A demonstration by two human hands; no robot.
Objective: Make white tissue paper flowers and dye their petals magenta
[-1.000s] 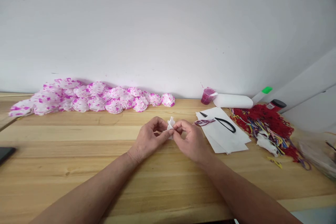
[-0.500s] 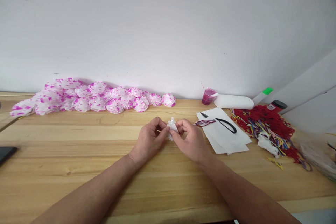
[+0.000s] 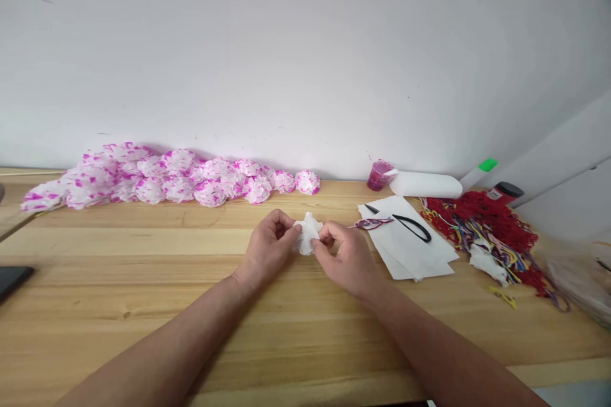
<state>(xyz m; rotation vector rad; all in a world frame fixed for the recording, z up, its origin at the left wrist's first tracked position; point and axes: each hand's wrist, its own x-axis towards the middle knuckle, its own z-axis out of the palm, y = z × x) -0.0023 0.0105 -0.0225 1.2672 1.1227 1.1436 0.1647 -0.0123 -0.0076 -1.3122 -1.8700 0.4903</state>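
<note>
Paper (image 3: 307,235), white, thin and crumpled, is held between your two hands near the middle of the head view, above the near part of the wooden surface (image 3: 143,280); you cannot tell from here whether its lower edge touches the wood. Your left hand (image 3: 268,243) has its grip pinching the paper's left side, thumb on top, and your right hand (image 3: 348,257) pinches the right side between thumb and bent fingers, so the piece spans the small gap between your fingertips. Beyond your hands, against the wall (image 3: 305,63), you have a long row of white puffs with magenta flecks (image 3: 176,184), heaped at the left and ending in a single puff at the right. Farther right along the wall stands a cup with magenta contents (image 3: 379,176), just beside a white roll (image 3: 424,184) lying on its side. Just right of your right hand lie overlapping white sheets (image 3: 396,248), with a black loop (image 3: 426,233) on them and a purple-and-white cord (image 3: 366,224) reaching over their left edge. Past these you see a tangled heap of red cords (image 3: 506,222), with a black-lidded red jar (image 3: 505,193) behind it.
</note>
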